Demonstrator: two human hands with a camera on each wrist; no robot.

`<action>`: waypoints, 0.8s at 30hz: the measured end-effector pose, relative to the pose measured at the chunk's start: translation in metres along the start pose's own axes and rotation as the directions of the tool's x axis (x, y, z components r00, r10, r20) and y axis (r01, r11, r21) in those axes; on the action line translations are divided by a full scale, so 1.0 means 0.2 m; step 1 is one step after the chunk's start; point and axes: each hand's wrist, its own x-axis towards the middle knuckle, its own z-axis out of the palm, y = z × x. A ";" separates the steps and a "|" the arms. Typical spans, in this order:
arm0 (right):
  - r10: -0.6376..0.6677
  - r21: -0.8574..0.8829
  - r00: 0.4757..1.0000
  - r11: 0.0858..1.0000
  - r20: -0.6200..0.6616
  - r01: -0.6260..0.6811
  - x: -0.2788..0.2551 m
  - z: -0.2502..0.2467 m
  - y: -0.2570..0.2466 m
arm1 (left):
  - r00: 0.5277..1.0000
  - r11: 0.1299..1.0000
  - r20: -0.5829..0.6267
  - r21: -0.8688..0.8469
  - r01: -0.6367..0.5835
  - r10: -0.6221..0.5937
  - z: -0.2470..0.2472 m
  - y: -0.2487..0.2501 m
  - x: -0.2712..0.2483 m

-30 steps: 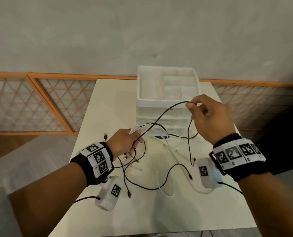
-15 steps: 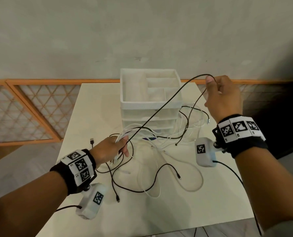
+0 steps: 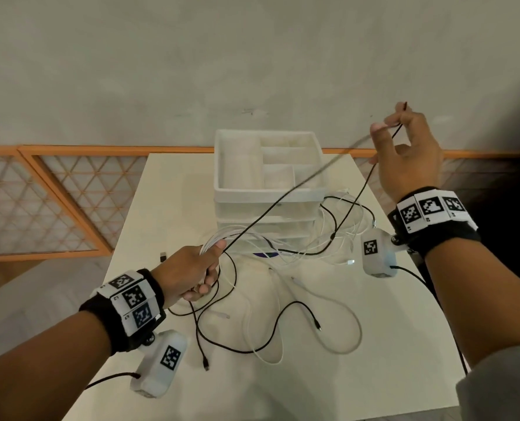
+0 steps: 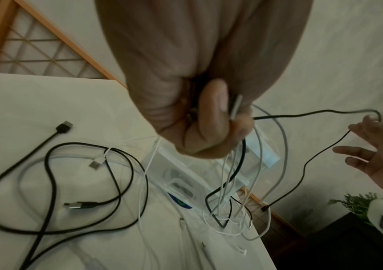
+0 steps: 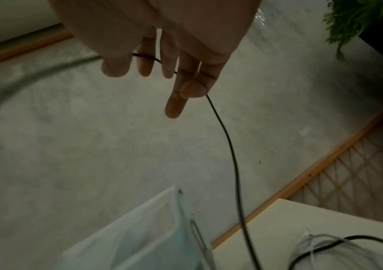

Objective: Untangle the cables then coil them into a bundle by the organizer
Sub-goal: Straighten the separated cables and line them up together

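Left hand (image 3: 191,273) is fisted tight on a bunch of white and black cables (image 4: 236,164), lower centre, anchoring the knot. Right hand (image 3: 407,153), upper right, hooks the black cable (image 3: 283,205) over loosely curled fingers (image 5: 176,91), drawing it taut across the organizer (image 3: 222,165), likely to slide it clear. Loose loops (image 3: 283,329) sprawl on the table (image 3: 404,375) in front.

L hand (image 3: 188,270) gripping cable bunch (image 3: 214,243), R hand (image 3: 410,153) raised pinching black cable (image 3: 283,200)
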 end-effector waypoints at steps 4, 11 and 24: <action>0.138 -0.141 0.970 0.984 0.197 -0.112 -0.03 0.03 0.09 | 0.999 0.996 0.049 0.089 0.009 -0.013 -0.01 0.00 0.00; -0.021 -0.081 0.997 0.997 -0.072 0.015 0.01 0.04 0.03 | 0.989 0.977 -0.101 0.174 0.123 -0.107 0.00 -0.02 0.06; 0.465 -0.687 0.761 0.726 0.453 -0.034 -0.15 0.08 0.34 | 0.995 0.990 -0.031 0.110 -0.089 0.093 0.02 0.16 0.03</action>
